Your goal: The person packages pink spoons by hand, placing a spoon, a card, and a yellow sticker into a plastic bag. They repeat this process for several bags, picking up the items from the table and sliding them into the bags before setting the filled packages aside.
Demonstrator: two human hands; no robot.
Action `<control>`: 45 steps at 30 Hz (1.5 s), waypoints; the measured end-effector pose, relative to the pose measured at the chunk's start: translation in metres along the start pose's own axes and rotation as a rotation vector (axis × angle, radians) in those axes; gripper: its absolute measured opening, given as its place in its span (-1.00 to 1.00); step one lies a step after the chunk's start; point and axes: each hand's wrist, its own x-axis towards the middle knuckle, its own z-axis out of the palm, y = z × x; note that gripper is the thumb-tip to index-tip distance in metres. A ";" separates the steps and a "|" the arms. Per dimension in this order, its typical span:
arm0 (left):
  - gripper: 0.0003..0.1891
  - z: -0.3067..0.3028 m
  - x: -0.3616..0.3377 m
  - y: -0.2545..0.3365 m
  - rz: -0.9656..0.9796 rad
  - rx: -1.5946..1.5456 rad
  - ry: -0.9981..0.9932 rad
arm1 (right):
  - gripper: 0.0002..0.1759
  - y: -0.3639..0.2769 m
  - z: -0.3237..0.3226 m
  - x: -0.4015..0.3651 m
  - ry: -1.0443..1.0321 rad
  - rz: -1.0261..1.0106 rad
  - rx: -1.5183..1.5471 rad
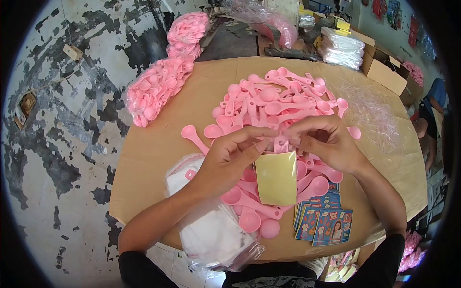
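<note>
My left hand and my right hand meet over the middle of a round brown table. Together they pinch the top of a small yellowish packet, with a pink plastic spoon sticking out of its mouth between my fingers. Under and beyond my hands lies a heap of loose pink spoons. A stack of printed blue cards sits on the table below my right wrist. Clear plastic bags lie under my left forearm.
A clear bag full of pink spoons hangs over the table's left edge. Crinkled clear film lies at the right. Cardboard boxes and stacked white bags stand behind. Another person sits at the far right.
</note>
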 end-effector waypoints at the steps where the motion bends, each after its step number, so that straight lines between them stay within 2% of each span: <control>1: -0.72 -0.002 0.001 -0.003 0.037 0.006 -0.007 | -0.78 0.003 0.000 0.001 -0.005 -0.048 0.018; 5: -0.77 -0.002 -0.002 0.005 0.071 0.112 -0.027 | -0.77 0.010 -0.009 0.000 -0.066 -0.182 -0.113; 8: -0.79 -0.003 -0.001 -0.001 0.181 0.137 -0.060 | -0.75 0.013 -0.014 0.001 -0.095 -0.261 -0.164; 16: -0.84 -0.012 -0.001 0.000 0.181 0.133 -0.145 | -0.72 0.009 -0.019 0.006 -0.111 -0.498 -0.385; 19: -0.92 -0.015 -0.002 -0.002 0.131 0.090 -0.145 | -0.75 0.007 -0.017 0.005 -0.096 -0.456 -0.405; 21: -0.99 -0.013 -0.002 -0.001 0.127 0.109 -0.124 | -0.69 0.007 -0.019 0.007 -0.101 -0.553 -0.520; 22: -0.94 -0.010 -0.002 -0.001 0.151 0.156 -0.107 | -0.66 0.008 -0.020 0.008 -0.102 -0.601 -0.579; 24: -0.85 -0.008 -0.001 0.000 0.181 0.164 -0.093 | -0.67 0.011 -0.014 0.007 0.017 -0.490 -0.405; 26: -0.77 -0.009 0.001 -0.004 0.188 0.078 -0.100 | -0.67 -0.001 -0.005 0.002 -0.001 -0.254 -0.373; 28: -0.76 -0.010 0.002 -0.004 0.192 0.073 -0.115 | -0.65 -0.038 0.007 -0.006 -0.152 0.110 -0.472; 30: -0.76 -0.011 0.004 -0.002 0.240 0.054 -0.077 | -0.64 -0.030 0.009 -0.008 -0.113 0.007 -0.465; 32: -0.75 -0.014 0.010 0.001 0.330 0.015 0.028 | -0.59 -0.045 0.006 -0.014 -0.082 0.003 -0.474; 34: -0.77 -0.021 0.010 0.010 0.305 -0.066 0.120 | -0.58 -0.075 -0.003 -0.030 0.034 0.111 -0.415; 36: -0.76 -0.034 0.013 0.021 0.305 -0.074 0.180 | -0.55 -0.089 -0.028 -0.053 -0.054 0.035 -0.541; 37: -0.74 -0.039 0.013 0.023 0.307 -0.052 0.197 | -0.51 -0.095 -0.045 -0.067 -0.188 -0.019 -0.634; 38: -0.72 -0.043 0.013 0.025 0.305 -0.031 0.215 | -0.51 -0.117 -0.055 -0.082 -0.343 0.188 -0.805; 40: -0.73 -0.044 0.010 0.035 0.338 -0.045 0.213 | -0.59 -0.132 -0.059 -0.103 -0.506 0.357 -0.881; 41: -0.73 -0.044 0.006 0.043 0.357 -0.046 0.215 | -0.58 -0.137 -0.055 -0.112 -0.487 0.434 -0.941; 42: -0.71 -0.039 0.003 0.051 0.396 -0.013 0.246 | -0.62 -0.136 -0.044 -0.113 -0.416 0.308 -1.038; 44: -0.73 -0.037 -0.011 0.067 0.478 0.063 0.149 | -0.70 -0.130 -0.008 -0.105 -0.251 0.049 -1.203; 45: -0.72 -0.038 -0.017 0.074 0.521 0.104 0.094 | -0.74 -0.119 0.009 -0.097 -0.255 -0.048 -1.081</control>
